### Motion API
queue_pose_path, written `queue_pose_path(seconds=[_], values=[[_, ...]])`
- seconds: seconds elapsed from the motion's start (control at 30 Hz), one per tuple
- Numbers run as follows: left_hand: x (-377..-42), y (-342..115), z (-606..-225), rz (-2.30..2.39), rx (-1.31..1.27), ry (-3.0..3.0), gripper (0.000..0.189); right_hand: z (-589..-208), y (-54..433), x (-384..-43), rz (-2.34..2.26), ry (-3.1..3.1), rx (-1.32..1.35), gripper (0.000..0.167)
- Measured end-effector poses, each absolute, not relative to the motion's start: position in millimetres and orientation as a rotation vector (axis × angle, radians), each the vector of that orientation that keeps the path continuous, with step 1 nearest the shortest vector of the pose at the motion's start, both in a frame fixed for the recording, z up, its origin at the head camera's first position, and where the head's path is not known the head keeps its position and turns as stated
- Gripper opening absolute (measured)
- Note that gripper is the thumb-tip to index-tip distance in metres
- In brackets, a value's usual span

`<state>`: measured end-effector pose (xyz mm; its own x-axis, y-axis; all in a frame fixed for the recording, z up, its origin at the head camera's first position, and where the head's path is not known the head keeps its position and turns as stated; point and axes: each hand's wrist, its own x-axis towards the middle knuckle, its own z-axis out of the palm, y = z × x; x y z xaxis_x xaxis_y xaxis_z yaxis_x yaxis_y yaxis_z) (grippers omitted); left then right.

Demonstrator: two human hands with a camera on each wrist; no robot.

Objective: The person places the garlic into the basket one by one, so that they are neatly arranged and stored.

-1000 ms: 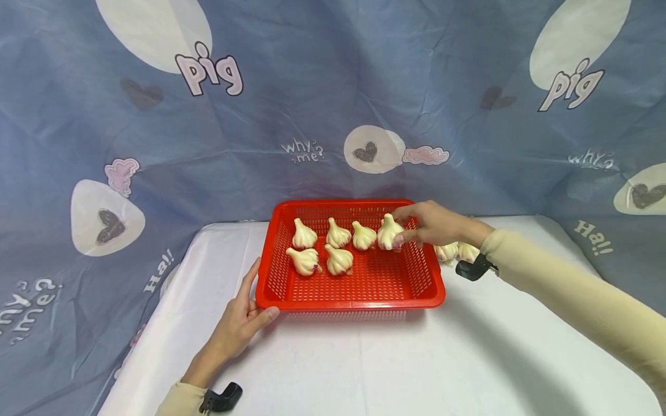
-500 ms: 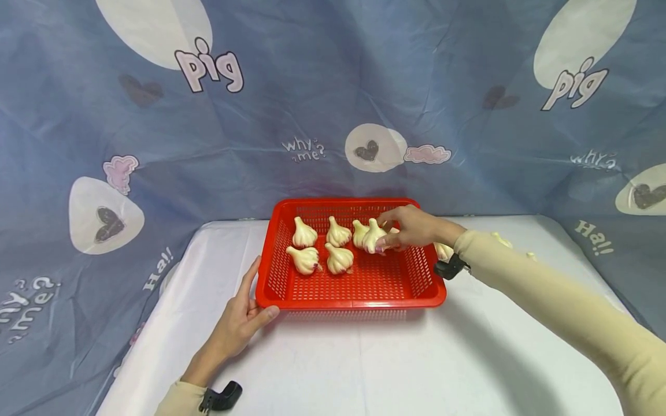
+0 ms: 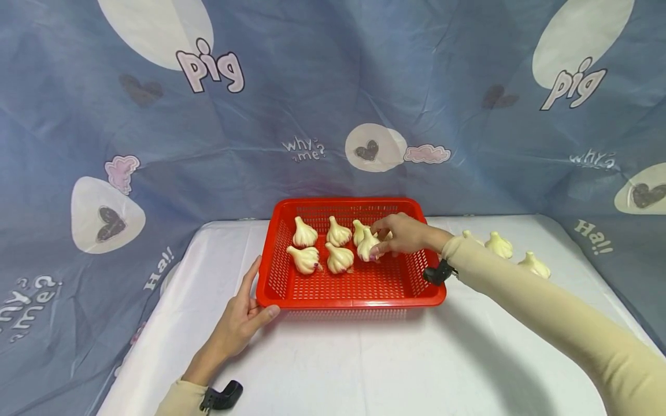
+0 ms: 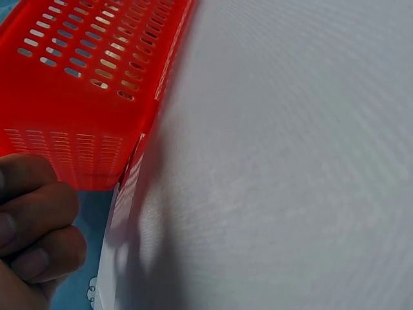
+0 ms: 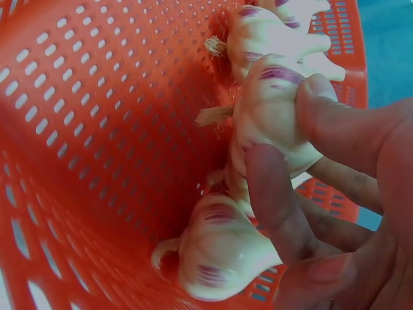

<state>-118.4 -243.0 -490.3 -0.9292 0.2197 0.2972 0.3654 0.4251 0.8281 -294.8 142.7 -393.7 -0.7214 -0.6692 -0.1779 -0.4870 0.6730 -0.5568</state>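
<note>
My left hand [image 3: 239, 323] grips the near left corner of a red plastic basket [image 3: 354, 304], thumb on its rim; in the left wrist view its curled fingers [image 4: 48, 226] show below the basket's side. Inside the basket, my right hand [image 3: 403, 234] pinches a garlic bulb [image 3: 367, 247] between thumb and fingers, its neck pointing up. In the right wrist view the held garlic bulb [image 5: 268, 123] overlaps others, and another garlic bulb [image 5: 219, 248] lies under the fingers. Farther left stand a front garlic bulb [image 3: 340, 260] and a back garlic bulb [image 3: 304, 233], among several others.
White cloth covers the table [image 3: 364, 364]. Right of the basket, beyond my right forearm, lie more garlic bulbs [image 3: 499, 245], one partly hidden by the sleeve. A blue printed curtain [image 3: 250, 127] hangs close behind the basket.
My right hand has carried the garlic bulb left and then lower, toward the front row in the basket. The left hand and the basket have stayed put.
</note>
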Motion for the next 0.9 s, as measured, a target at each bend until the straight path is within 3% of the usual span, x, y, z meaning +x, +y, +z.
queue_pose_path(seconds=[0.9], values=[[-118.2, -242.2, -489.5, -1.543, -0.516, -2.529, 0.102, -408.6, 134.2, -296.2, -0.666, 2.556, -0.953, 0.043]])
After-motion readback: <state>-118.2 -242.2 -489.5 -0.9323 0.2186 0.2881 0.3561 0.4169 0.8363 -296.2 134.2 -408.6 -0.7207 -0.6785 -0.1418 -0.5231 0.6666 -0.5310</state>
